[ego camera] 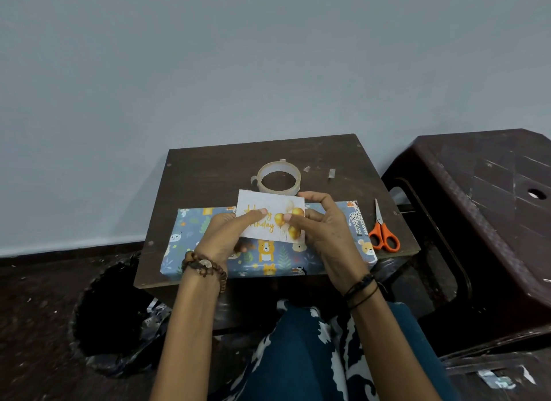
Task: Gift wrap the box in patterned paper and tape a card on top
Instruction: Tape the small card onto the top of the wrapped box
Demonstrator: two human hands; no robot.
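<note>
Fig.: card placement over wrapped box, head view, listed near to far.

Nearest: the box (268, 253), fully covered in blue animal-print paper, lies along the near edge of the small table (208, 174), long axis running left-right, spanning most of the table's width; near long side sits about at the table's near edge.

Over the box centre: the card (269, 215), white w/ gold balloons and script, long axis also left-right, i.e. parallel to the box. Left hand (222, 236) pinches the card's left part, thumb on the printed face, other fingers curled behind. Right hand (323, 226) pinches the right part, thumb on the face near the balloons, index finger hooked over the top right corner. Card looks tilted up toward the viewer; whether its lower edge touches the paper can't be told.

Judgement: wrapping appears done; card must go flat, centred, edges squared to the box, then be taped.

Right of the box, near the table's right edge: orange-handled scissors (383, 236), blades pointing away.

Farthest: tape roll (278, 177), just beyond the card's top edge, toward the far edge; about equally near either hand.
</note>
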